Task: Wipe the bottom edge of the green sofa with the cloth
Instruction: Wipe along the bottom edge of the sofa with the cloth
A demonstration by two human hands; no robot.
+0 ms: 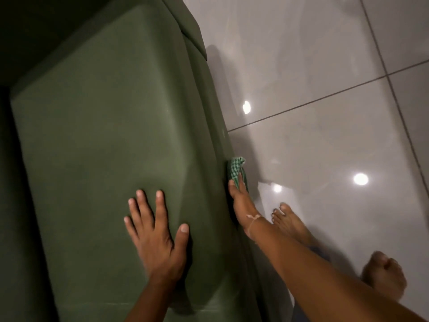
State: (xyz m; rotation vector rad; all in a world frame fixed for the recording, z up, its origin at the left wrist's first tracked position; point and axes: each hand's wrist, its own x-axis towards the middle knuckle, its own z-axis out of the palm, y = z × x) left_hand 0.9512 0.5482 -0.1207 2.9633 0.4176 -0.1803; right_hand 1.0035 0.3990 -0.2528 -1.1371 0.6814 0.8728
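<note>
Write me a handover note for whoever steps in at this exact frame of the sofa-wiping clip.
Left hand: flat, fingers spread, resting on the green sofa seat cushion; holds nothing.
Right hand: reaching down the sofa's front face, gripping the green checked cloth and pressing it low against the sofa near the tiled floor.
Bare feet stand on the floor beside the sofa.
Done: wiping is under way at this spot; how much edge is already covered cannot be told.
Left: carry the cloth along the rest of the bottom edge.
</note>
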